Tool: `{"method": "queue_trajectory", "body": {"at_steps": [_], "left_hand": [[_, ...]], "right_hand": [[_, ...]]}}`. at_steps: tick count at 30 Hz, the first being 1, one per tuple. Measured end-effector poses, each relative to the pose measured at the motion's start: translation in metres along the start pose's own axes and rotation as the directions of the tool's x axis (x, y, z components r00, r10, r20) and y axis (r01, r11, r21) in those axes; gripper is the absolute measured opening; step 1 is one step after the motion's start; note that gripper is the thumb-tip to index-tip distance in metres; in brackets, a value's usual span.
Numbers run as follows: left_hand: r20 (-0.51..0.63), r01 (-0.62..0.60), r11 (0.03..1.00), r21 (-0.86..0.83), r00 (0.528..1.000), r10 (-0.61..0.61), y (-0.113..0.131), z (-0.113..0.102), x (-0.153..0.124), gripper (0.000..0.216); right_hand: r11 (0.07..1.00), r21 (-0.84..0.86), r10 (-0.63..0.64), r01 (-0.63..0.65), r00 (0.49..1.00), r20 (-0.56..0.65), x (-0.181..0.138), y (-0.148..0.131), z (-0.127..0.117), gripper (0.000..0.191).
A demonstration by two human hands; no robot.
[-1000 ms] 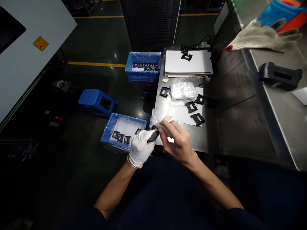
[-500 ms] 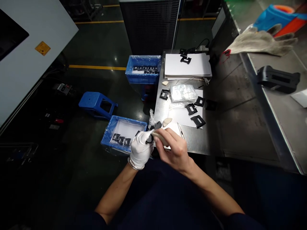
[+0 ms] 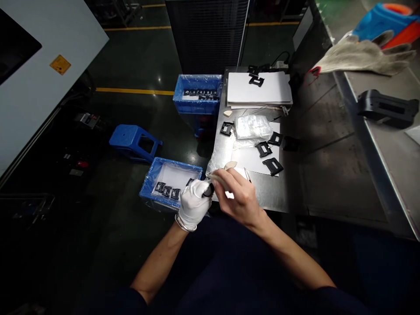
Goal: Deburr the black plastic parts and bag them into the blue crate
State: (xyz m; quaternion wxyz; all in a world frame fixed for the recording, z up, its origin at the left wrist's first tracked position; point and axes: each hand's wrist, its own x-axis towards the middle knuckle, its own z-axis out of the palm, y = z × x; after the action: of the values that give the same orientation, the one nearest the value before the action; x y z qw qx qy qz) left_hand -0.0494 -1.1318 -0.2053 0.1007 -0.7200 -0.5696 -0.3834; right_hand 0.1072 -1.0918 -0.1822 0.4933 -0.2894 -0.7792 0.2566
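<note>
My left hand, in a white glove, is closed round a small black plastic part at the near left corner of the steel table. Touching that part, my bare right hand pinches a pale thin tool against it. Just below my left hand stands a blue bin lined with plastic film, holding several black parts on a white sheet. More black frame-shaped parts lie on a white sheet on the table beyond my hands.
A stack of white sheets with a black part on top lies at the table's far end, a clear plastic bag before it. A second blue bin and a blue stool stand on the floor. Grey gloves and a black housing rest on the right bench.
Both hands stay together on the black part, shifting only slightly. The right hand has moved the pale tool a little along the part.
</note>
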Motion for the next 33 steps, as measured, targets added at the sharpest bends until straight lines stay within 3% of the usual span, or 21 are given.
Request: {"method": "queue_trajectory", "body": {"at_steps": [13, 17, 28, 30, 33], "left_hand": [[-0.023, 0.03, 0.998, 0.062, 0.999, -0.028, -0.002, 0.0, 0.005, 0.017], [-0.041, 0.034, 0.995, 0.092, 0.999, -0.03, -0.002, -0.001, 0.005, 0.007], [-0.044, 0.106, 0.994, 0.015, 0.993, -0.105, -0.005, 0.002, 0.007, 0.01], [-0.028, 0.147, 0.989, -0.019, 0.989, -0.147, -0.008, 0.003, 0.01, 0.011], [0.091, 0.32, 0.932, -0.167, 0.947, -0.309, -0.014, 0.009, 0.021, 0.018]], "right_hand": [[1.0, -0.013, 0.016, -0.016, 1.0, 0.012, 0.01, 0.0, 0.006, 0.024], [0.998, -0.062, 0.022, -0.024, 0.999, -0.025, 0.013, 0.005, 0.007, 0.021], [0.999, 0.008, 0.046, -0.046, 0.998, -0.039, 0.017, 0.005, 0.006, 0.022], [0.996, 0.055, 0.066, -0.064, 0.997, -0.029, 0.016, 0.001, 0.008, 0.023], [0.983, 0.151, 0.109, -0.105, 0.994, -0.015, 0.007, -0.006, 0.005, 0.024]]}}
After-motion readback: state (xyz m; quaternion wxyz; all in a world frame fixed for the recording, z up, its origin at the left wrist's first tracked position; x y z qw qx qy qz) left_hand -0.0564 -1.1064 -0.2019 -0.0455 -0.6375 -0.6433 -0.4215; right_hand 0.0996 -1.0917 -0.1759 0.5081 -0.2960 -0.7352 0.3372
